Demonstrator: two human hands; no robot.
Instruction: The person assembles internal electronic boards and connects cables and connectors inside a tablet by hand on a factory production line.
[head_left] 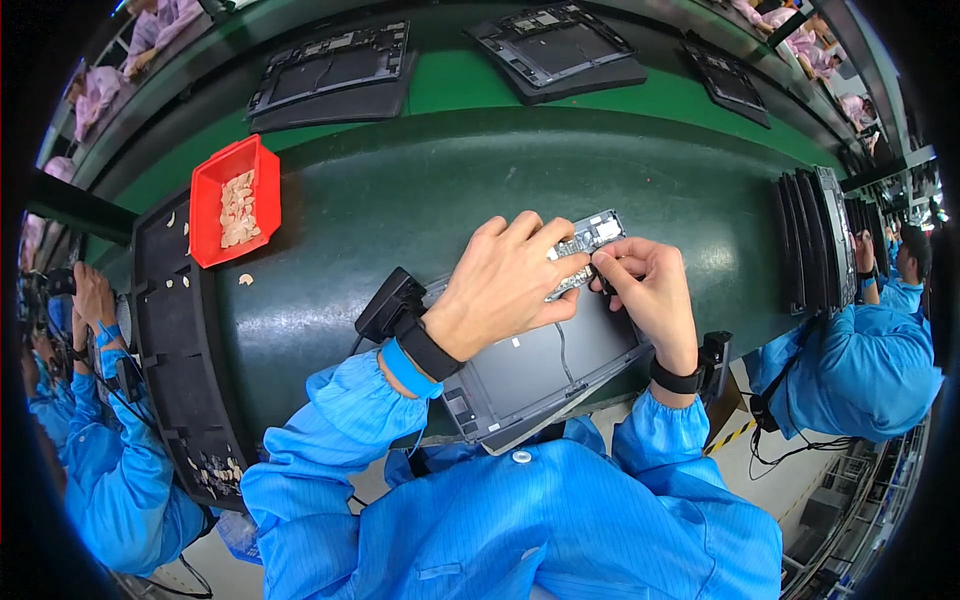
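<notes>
Circuit board (583,240) above a grey panel (520,375) at the bench (380,200), white patch (607,228) illegible — left hand (505,275) palm-down across the board, right hand (648,285) bent at its edge, either grip's closure impossible to tell

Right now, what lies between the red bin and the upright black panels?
In the head view, the left hand, circuit board and right hand lie between the red bin and upright black panels, with green tabletop either side.
</notes>
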